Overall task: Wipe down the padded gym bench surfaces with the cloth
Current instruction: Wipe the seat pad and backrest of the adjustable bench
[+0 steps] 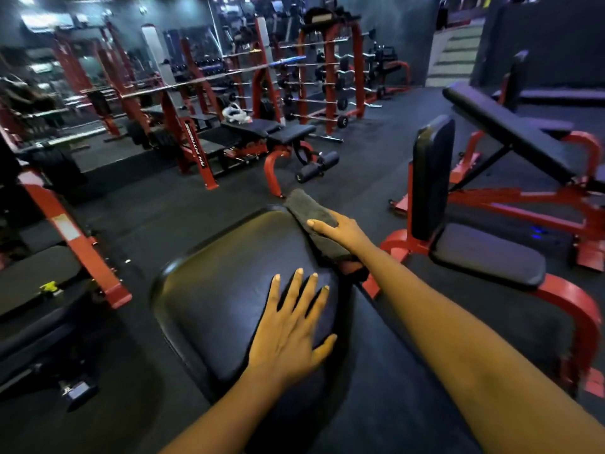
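The person is leaning over the glossy black padded bench cushion (229, 290) in the lower middle of the frame. The left hand (291, 326) is lying flat on it, fingers straight and spread, gripping nothing, just bracing on the vinyl. Up and to the right, the right hand (342, 232) is pressing the dark grey folded cloth (307, 208) onto the cushion's far right edge. The cloth is lying partly on the top face and partly draping over the rim, above a bit of red steel frame (352, 267) peeking out below. One finger is showing straight along the cloth, but the rest are sitting behind the back of the hand, so I cannot tell whether they are curling round the fabric or lying flat. This is looking like an edge pass, with the broad shiny centre of the cushion lying uncovered. To do it well, the palm should be bearing down evenly so the cloth is sliding with the hand rather than bunching, following the curved rim in one long stroke. Overlapping passes should then be working back across the top toward the bracing hand, which will need lifting so its own patch is getting wiped too. The side faces and seam are likely needing care as well.
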### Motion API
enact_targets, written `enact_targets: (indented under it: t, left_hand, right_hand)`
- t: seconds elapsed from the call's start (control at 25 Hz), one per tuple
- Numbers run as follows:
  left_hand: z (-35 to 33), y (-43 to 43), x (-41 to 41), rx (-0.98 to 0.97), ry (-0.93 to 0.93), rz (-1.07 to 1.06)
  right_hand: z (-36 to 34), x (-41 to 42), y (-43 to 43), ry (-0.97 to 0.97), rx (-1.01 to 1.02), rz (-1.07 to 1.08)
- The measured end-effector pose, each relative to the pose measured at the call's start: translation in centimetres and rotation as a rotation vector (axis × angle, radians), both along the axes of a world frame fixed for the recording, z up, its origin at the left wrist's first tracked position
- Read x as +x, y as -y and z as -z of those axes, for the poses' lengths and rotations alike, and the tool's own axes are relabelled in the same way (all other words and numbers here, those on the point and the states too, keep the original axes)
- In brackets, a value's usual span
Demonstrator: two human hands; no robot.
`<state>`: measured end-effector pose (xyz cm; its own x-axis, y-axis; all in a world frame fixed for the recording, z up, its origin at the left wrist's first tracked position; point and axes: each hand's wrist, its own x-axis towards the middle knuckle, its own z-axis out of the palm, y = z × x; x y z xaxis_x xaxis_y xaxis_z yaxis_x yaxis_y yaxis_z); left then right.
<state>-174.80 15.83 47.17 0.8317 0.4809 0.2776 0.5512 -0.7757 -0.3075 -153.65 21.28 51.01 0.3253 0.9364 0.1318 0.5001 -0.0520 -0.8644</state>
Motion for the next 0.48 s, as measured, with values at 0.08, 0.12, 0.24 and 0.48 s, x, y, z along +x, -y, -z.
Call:
enact_targets:
  t: [0.08,0.12,0.24,0.48]
  left_hand:
    - [0.0,0.1,0.0,0.010,-0.007,0.005]
    - [-0.2,0.1,-0.1,0.007,-0.017,0.005]
    - [-0.2,0.6,-0.2,-0.010,-0.018,0.010]
    - [3.8,6.8,2.9,-0.160,-0.025,0.113]
  right_hand:
    - [1.9,0.3,2.5,-0.052,-0.005,0.034]
    - [2.6,0.4,3.9,-0.058,-0.010,0.046]
    - [5.1,0.4,7.9,-0.047,-0.030,0.112]
    - [10.9,1.0,17.2,-0.103,-0.105,0.220]
